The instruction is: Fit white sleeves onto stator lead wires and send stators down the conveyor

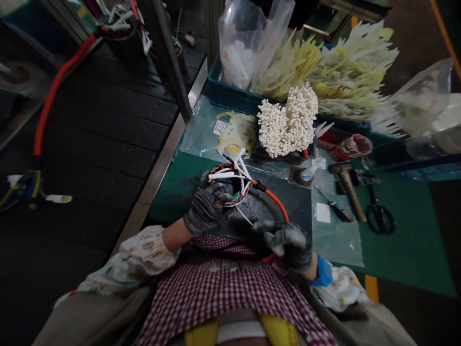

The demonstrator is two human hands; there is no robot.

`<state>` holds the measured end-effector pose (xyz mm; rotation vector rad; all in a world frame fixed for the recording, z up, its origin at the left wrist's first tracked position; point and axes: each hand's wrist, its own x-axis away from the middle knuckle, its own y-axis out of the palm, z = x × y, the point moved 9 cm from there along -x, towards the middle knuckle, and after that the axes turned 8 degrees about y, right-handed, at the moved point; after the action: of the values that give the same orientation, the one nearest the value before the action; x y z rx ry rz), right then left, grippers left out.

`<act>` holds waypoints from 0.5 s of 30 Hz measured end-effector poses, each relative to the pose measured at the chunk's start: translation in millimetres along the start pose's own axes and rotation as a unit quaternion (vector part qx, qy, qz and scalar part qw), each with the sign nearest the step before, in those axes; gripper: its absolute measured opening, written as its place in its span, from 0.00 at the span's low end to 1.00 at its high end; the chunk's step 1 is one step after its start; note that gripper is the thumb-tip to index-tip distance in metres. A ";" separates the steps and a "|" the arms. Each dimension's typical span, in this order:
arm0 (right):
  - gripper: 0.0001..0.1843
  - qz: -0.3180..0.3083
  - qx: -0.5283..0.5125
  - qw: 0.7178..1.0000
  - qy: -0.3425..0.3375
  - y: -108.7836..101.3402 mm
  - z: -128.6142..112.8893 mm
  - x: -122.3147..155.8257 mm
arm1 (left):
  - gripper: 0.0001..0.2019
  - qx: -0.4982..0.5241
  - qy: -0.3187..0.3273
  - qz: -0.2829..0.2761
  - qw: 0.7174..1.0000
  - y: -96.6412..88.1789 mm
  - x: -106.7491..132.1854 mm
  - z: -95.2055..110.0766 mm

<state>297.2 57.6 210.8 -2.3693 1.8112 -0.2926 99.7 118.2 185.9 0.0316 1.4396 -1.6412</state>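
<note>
My left hand (209, 205), in a dark grey glove, is closed on the looped wire bundle of a cable harness (242, 196). Several white sleeves (221, 176) stick out of the loop. An orange cable (279, 199) leaves it and curves down past my right hand. A thin white strip (244, 215), like a cable tie, runs from the loop to my right hand (286, 242). That hand, gloved too, has its fingers pinched at the strip's end; the exact grip is blurred. Beneath the loop lies a dark mat (300, 204).
Bundled white sticks with rounded ends (288, 120) stand behind, near bins of pale yellow strips (349, 72). On the right lie a hammer (349, 192), scissors (380, 216) and a pointed tool (336, 206). A metal post (169, 57) rises at left, beside dark slats with another orange cable (54, 91).
</note>
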 end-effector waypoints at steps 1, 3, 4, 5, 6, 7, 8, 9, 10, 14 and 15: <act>0.09 -0.033 0.026 0.999 0.011 8.3 3.2 -0.5 | 0.09 0.008 0.004 -0.006 1.000 0.4 -0.7 -0.1; 0.14 -0.044 0.072 0.996 0.002 15.5 5.8 -12.2 | 0.09 0.026 0.010 -0.008 1.000 -0.5 -2.3 -1.3; 0.15 -0.028 0.095 0.995 -0.011 15.2 5.6 -22.7 | 0.10 0.034 0.013 -0.003 0.999 -2.2 -3.3 -1.6; 0.15 -0.011 0.124 0.992 -0.026 14.5 4.7 -35.1 | 0.10 0.041 0.016 0.003 0.999 -4.0 -4.3 -1.7; 0.15 0.008 0.153 0.987 -0.037 12.9 3.6 -48.3 | 0.10 0.047 0.018 0.008 0.999 -5.8 -5.4 -1.6; 0.15 0.025 0.188 0.981 -0.042 11.4 2.5 -61.6 | 0.09 0.052 0.020 0.012 0.998 -7.4 -6.4 -1.2; 0.17 0.035 0.226 0.973 -0.042 10.5 1.5 -74.3 | 0.08 0.055 0.021 0.016 0.998 -8.8 -7.4 -0.9; 0.18 0.035 0.261 0.964 -0.035 11.0 0.7 -85.8 | 0.07 0.058 0.018 0.017 0.998 -9.6 -8.3 -0.9; 0.18 0.024 0.292 0.956 -0.031 13.3 -0.5 -95.3 | 0.06 0.059 0.016 0.017 0.998 -10.1 -9.3 -0.9; 0.17 -0.038 0.308 0.950 -0.036 26.4 -9.3 -111.4 | 0.07 0.052 0.021 0.018 0.998 -11.4 -13.3 1.2; 0.17 -0.035 0.270 0.962 -0.035 25.0 -12.1 -111.7 | 0.08 0.051 0.024 0.019 0.998 -11.7 -14.0 1.6</act>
<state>242.5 158.8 209.4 -2.0258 1.3900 -0.6138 101.1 124.1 203.2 0.1570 1.3814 -1.6908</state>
